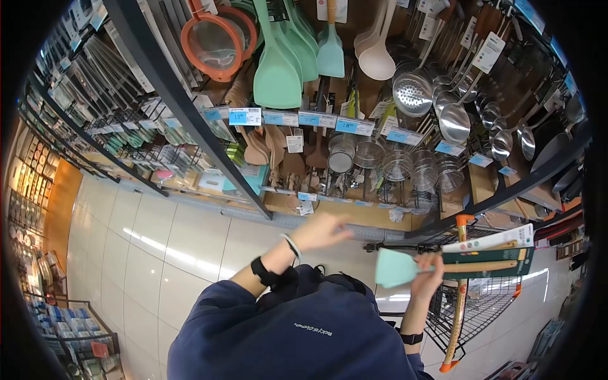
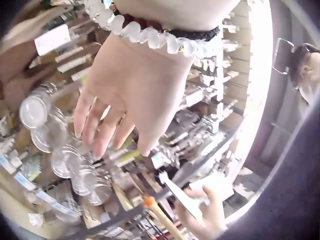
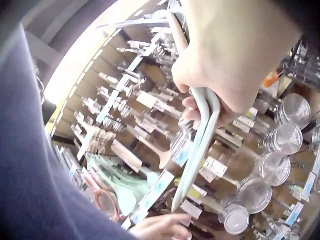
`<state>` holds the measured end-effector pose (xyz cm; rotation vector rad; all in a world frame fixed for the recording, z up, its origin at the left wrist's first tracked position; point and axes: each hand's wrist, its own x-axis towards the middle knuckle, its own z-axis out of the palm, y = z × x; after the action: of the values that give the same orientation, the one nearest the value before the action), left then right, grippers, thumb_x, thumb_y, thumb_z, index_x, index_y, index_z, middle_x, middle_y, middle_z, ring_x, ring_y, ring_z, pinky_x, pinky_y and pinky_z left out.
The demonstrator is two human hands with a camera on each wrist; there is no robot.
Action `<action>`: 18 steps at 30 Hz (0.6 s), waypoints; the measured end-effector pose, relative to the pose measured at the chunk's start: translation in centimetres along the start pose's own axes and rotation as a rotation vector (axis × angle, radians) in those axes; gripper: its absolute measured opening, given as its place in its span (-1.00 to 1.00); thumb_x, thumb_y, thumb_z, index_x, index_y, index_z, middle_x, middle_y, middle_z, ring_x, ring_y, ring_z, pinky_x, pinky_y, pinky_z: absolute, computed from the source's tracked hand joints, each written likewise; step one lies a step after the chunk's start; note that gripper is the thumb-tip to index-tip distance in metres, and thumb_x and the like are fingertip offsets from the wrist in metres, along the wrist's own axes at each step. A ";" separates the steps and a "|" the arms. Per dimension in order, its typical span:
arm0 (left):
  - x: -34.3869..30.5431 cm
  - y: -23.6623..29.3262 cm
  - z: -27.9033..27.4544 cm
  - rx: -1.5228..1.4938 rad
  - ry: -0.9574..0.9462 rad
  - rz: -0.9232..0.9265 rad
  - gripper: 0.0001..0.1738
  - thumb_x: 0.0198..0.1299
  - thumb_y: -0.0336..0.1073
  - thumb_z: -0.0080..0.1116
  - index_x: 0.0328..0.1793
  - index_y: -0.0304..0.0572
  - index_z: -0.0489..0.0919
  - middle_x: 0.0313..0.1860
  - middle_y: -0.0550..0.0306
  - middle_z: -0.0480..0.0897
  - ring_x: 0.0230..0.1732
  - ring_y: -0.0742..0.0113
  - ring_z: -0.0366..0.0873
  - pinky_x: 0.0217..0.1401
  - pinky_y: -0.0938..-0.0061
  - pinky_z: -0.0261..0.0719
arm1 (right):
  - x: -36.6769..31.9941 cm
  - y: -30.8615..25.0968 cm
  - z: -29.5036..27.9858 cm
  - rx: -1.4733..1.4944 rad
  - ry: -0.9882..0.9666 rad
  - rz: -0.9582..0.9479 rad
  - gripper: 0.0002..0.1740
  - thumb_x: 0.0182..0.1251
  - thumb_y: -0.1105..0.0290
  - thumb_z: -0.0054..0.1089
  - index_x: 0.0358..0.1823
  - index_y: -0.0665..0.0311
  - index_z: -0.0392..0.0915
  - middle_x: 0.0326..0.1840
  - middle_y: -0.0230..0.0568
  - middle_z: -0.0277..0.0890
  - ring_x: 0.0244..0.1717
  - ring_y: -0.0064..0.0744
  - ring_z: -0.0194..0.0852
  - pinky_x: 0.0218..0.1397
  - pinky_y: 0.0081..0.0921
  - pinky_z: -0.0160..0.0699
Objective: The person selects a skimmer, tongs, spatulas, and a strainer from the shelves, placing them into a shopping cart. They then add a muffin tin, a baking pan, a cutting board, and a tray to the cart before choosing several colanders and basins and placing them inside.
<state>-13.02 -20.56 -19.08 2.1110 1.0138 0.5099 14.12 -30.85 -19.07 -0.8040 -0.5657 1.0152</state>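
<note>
Head view alone shows the mint-bladed spatula [image 1: 396, 268] the right hand [image 1: 425, 278] grips; left hand [image 1: 320, 231] splayed, empty.

We see a mint-green spatula [image 1: 396, 267] with a broad, flat blade and a pale wooden handle. A dark green and white card sleeve [image 1: 497, 254] wraps that handle. It hangs roughly level in the air, blade to our left, gripped by the right hand [image 1: 426, 280] just behind the blade.
</note>
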 end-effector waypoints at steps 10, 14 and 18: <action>3.5 -29.5 -14.3 0.014 1.396 -0.509 -0.31 -0.08 -0.25 0.23 0.17 -0.45 0.25 0.03 -0.34 0.39 0.10 -0.14 0.34 0.16 0.24 0.31 | -1.2 -7.0 -7.2 0.136 0.369 -0.199 -0.63 0.35 0.28 -0.11 -0.65 0.08 0.10 -0.79 -0.56 -0.13 -0.76 -0.74 -0.22 -0.66 -0.73 -0.15; 6.1 -31.1 -18.9 0.102 1.363 -0.438 -0.37 -0.02 -0.19 0.24 0.13 -0.39 0.29 0.04 -0.28 0.40 0.09 -0.04 0.36 0.14 0.27 0.32 | -1.5 -8.4 -7.5 0.128 0.420 -0.230 -0.58 0.34 0.30 -0.09 -0.67 0.05 0.00 -0.77 -0.55 -0.20 -0.74 -0.70 -0.28 -0.60 -0.71 -0.10; 8.5 -35.7 -19.7 -1.053 1.452 0.049 -0.63 0.16 -0.29 0.05 0.04 -0.33 0.36 -0.14 -0.01 0.52 -0.14 0.19 0.47 -0.04 0.37 0.45 | -1.5 -8.6 -7.3 0.057 0.539 -0.260 -0.58 0.33 0.29 -0.08 -0.67 0.04 -0.01 -0.76 -0.54 -0.22 -0.72 -0.69 -0.32 -0.56 -0.73 -0.08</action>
<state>-37.87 10.01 -32.71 0.5904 0.9524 2.1521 23.36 -37.01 -16.55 -0.8838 -0.1689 0.5397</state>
